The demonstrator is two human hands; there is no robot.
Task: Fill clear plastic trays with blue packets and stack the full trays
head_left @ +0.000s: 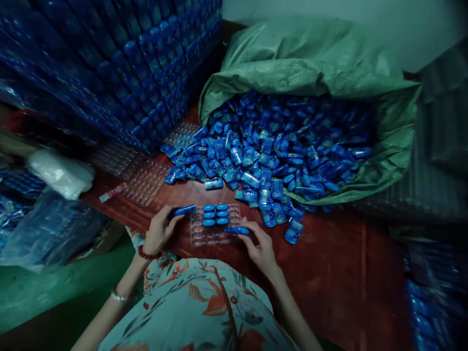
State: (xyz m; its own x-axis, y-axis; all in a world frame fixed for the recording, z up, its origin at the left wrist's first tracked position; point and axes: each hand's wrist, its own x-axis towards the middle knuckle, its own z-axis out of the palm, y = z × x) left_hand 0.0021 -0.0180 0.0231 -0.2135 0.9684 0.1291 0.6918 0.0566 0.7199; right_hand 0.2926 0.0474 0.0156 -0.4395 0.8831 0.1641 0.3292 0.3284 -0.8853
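Note:
A clear plastic blister tray (199, 235) lies on the reddish-brown table in front of me. Several small blue containers (215, 214) stand in two columns in its upper middle cells; the lower cells show bare plastic. My left hand (161, 231) is at the tray's left edge, its fingers closed on one blue container (184, 210). Over the tray's right side, my right hand (260, 246) pinches another blue container (237, 230). Both held pieces lie roughly sideways. What is printed on their labels is too small to read.
A green woven sack (318, 73) spills a heap of blue containers (270, 151) across the table (329, 273). Stacked, filled trays (146, 68) rise at the back left. More clear trays (144, 180) and a small pink-and-yellow tube or packet (113, 191) lie to the left.

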